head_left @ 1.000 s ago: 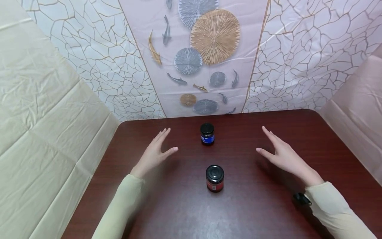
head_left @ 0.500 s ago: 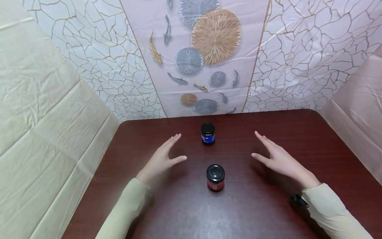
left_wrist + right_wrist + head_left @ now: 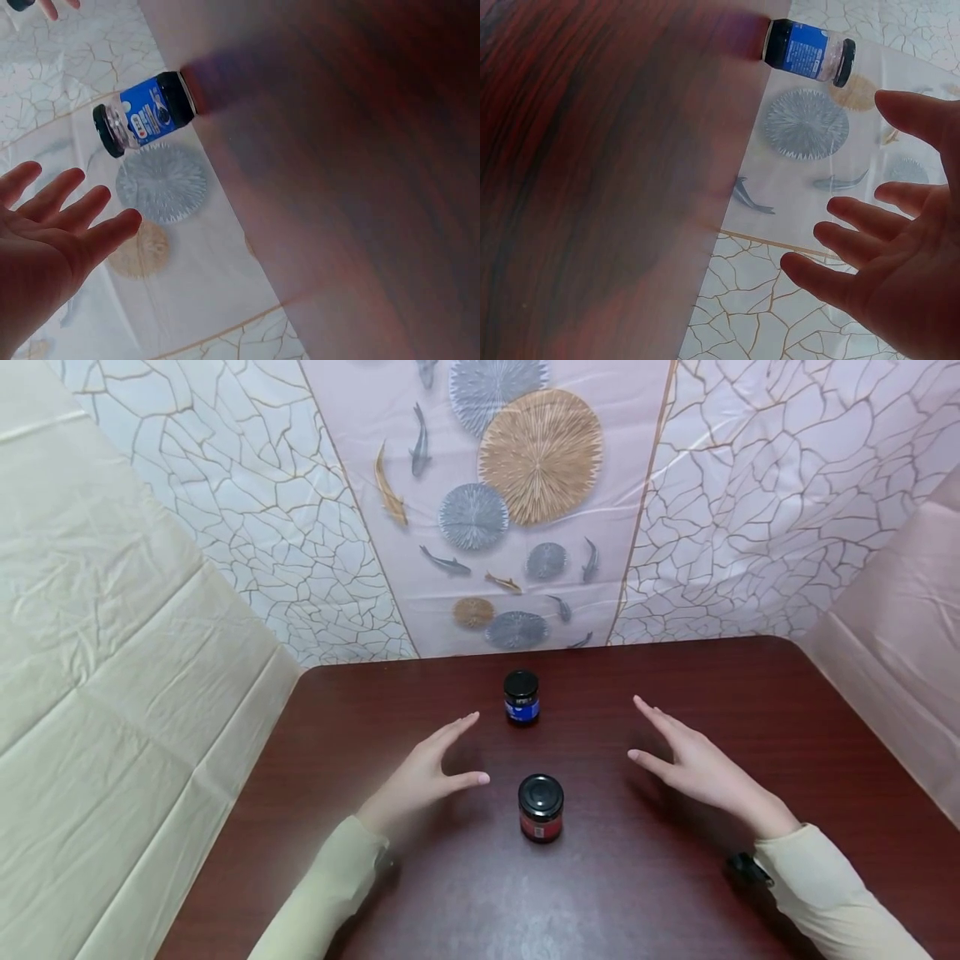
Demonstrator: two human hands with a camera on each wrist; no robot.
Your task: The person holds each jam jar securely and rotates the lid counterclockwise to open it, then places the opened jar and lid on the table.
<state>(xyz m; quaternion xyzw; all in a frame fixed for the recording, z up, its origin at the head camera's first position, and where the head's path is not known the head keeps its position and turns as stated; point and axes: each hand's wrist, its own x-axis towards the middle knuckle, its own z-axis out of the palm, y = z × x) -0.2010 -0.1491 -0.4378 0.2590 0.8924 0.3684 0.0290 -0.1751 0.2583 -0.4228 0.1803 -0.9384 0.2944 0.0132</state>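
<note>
Two dark glass jars with black lids stand upright on the table. The jar with the red label (image 3: 541,810) is nearer the person; the jar with the blue label (image 3: 521,698) stands farther back. My left hand (image 3: 422,777) hovers to the left of the red-labelled jar, fingers extended and thumb apart, holding nothing. On the other side, my right hand (image 3: 705,768) is held over the table in much the same pose, farther from the jars and with nothing in it. Both wrist views show the blue-labelled jar (image 3: 150,112) beyond the spread fingers.
The dark red-brown table (image 3: 637,893) has its far edge against a hanging cloth (image 3: 375,610) printed with fish and round shapes. Pale cloth walls (image 3: 135,693) rise on the left and right. A small black device (image 3: 748,868) sits at the right wrist.
My left hand has moved right and toward the person, closer to the red-labelled jar. My right hand has shifted slightly left and nearer. Both jars stay where they were.
</note>
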